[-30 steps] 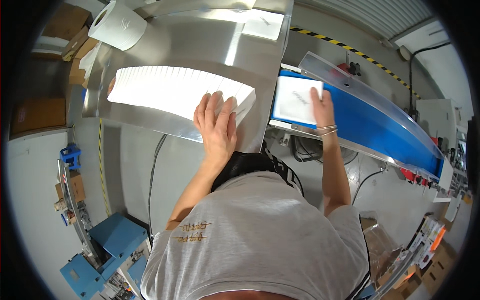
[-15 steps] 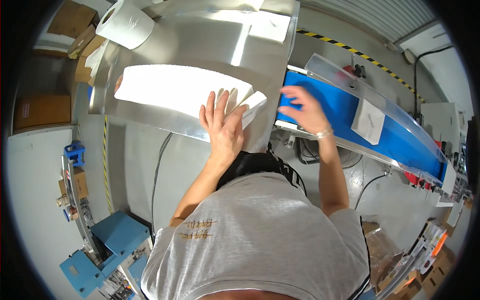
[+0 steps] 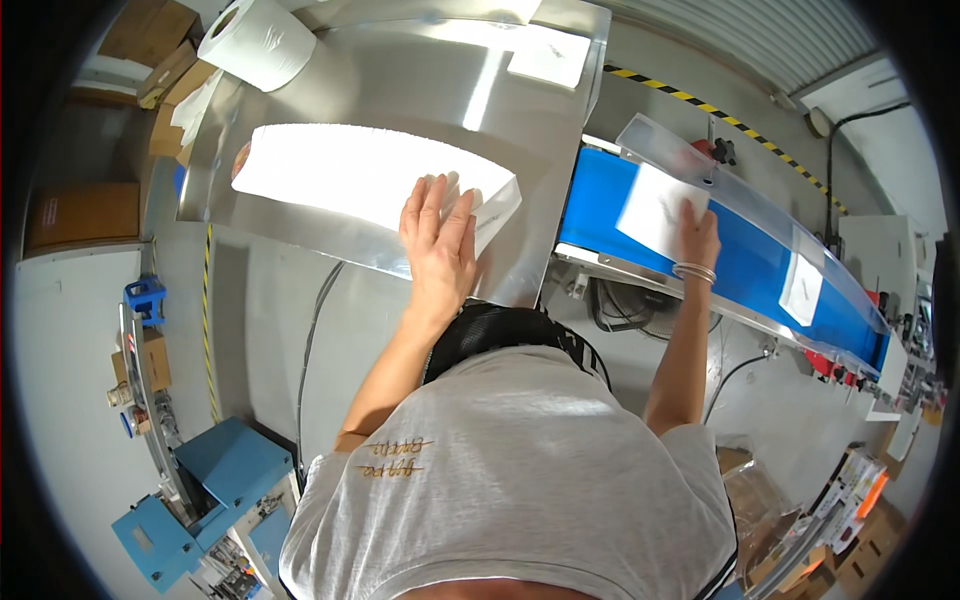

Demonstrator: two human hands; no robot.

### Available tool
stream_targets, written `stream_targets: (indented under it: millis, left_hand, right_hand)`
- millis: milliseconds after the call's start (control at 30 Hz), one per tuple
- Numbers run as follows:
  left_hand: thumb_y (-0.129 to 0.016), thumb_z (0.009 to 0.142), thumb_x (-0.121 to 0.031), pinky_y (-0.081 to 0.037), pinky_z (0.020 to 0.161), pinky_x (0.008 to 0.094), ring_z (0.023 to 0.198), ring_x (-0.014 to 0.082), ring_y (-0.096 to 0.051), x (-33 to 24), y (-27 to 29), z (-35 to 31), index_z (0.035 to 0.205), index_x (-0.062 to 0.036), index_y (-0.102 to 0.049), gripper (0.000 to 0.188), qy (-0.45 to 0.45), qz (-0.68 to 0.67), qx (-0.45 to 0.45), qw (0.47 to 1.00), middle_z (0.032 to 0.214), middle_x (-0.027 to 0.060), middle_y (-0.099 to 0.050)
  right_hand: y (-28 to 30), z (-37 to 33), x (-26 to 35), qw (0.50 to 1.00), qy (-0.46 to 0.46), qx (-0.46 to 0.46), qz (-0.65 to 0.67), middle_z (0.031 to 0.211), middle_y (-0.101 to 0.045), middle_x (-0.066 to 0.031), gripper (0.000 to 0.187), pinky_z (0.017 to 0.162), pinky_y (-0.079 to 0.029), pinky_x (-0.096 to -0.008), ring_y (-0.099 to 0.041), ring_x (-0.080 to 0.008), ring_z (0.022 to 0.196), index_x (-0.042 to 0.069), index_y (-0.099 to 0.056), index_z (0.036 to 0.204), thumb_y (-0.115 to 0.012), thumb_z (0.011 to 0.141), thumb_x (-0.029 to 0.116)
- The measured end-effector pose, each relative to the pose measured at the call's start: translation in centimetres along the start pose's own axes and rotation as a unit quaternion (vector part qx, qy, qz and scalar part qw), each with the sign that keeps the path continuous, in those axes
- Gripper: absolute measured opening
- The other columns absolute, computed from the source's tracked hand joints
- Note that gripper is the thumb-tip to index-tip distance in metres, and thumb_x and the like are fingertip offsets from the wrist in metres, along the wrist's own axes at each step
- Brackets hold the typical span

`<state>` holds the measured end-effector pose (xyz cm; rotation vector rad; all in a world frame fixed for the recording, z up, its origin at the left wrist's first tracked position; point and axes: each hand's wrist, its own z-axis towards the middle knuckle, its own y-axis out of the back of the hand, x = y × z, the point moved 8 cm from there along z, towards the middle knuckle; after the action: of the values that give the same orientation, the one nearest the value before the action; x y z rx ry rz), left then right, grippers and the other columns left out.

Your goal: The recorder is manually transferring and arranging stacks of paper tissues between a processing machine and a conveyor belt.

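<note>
A long row of white flat pouches (image 3: pixel 340 172) stands packed on edge on the metal table (image 3: pixel 400 80). My left hand (image 3: pixel 440 240) rests with fingers stretched out on the row's right end, touching the last pouches. Over the blue conveyor belt (image 3: pixel 740 280), my right hand (image 3: pixel 700 238) grips one white pouch (image 3: pixel 655 208) by its right side; the pouch lies flat on or just above the belt, slightly blurred. Farther along the belt, another white pouch (image 3: pixel 801 290) with a small dark print lies flat.
A clear guard (image 3: pixel 760 205) runs along the belt's far side. At the table's back left stands a large white roll (image 3: pixel 258 45), and a white pouch (image 3: pixel 550 55) lies at the back right. Cardboard boxes (image 3: pixel 85 222) are at the left, a blue machine (image 3: pixel 235 465) at lower left.
My right hand has moved right from the table's edge to the belt, now with a pouch from the row's end. The earlier pouch on the belt has travelled farther right.
</note>
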<state>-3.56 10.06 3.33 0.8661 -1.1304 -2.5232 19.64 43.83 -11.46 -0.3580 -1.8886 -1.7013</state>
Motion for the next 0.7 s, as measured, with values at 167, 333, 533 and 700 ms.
stream_targets:
  millis: [167, 333, 533, 700]
  left_hand:
    - [-0.064, 0.077, 0.003, -0.031, 0.102, 0.0504, 0.125, 0.0395, -0.04, -0.2, 0.1, -0.1, 0.104, -0.0059, -0.068, 0.029, -0.002, 0.0, 0.003, 1.0, 0.129, 0.0157, -0.049]
    - [-0.064, 0.077, 0.0, -0.021, 0.106, 0.0532, 0.13, 0.0402, -0.035, -0.7, -0.1, 0.2, 0.101, -0.0097, -0.069, 0.026, -0.027, 0.009, 0.03, 0.999, 0.133, 0.015, -0.048]
    - [-0.063, 0.08, -0.005, -0.02, 0.107, 0.0536, 0.133, 0.0394, -0.029, 0.9, 0.7, 0.5, 0.115, -0.0104, -0.063, 0.036, 0.017, -0.005, 0.034, 0.999, 0.142, 0.0169, -0.037]
    - [-0.064, 0.078, 0.002, -0.031, 0.102, 0.049, 0.125, 0.0381, -0.04, 1.4, 0.6, 0.5, 0.111, -0.006, -0.065, 0.033, -0.002, -0.01, 0.029, 1.0, 0.131, 0.0133, -0.049]
  right_hand:
    - [4.4, -4.1, 9.1, 0.95, 0.25, -0.137, -0.128, 0.114, -0.057, -0.0175, 0.06, 0.087, -0.044, -0.0389, -0.055, -0.0339, 0.104, 0.004, -0.05, 0.122, -0.075, 0.074, 0.028]
    - [-3.2, -11.3, 21.1, 0.835, 0.328, 0.365, 0.249, 0.12, -0.055, -0.0083, 0.045, 0.089, -0.047, -0.034, -0.055, -0.0215, 0.109, 0.012, -0.056, 0.118, -0.074, 0.077, 0.015]
    - [-8.6, -10.8, 17.9, 0.822, 0.225, 0.435, 0.291, 0.109, -0.058, -0.0041, 0.034, 0.08, -0.047, -0.0255, -0.055, -0.0109, 0.093, 0.003, -0.052, 0.115, -0.066, 0.087, 0.017]
    - [-3.9, -2.2, 5.4, 0.975, 0.068, 0.107, 0.183, 0.07, -0.052, -0.0106, 0.04, 0.062, -0.043, -0.031, -0.049, -0.0182, 0.066, 0.001, -0.052, 0.085, -0.059, 0.09, 0.04]
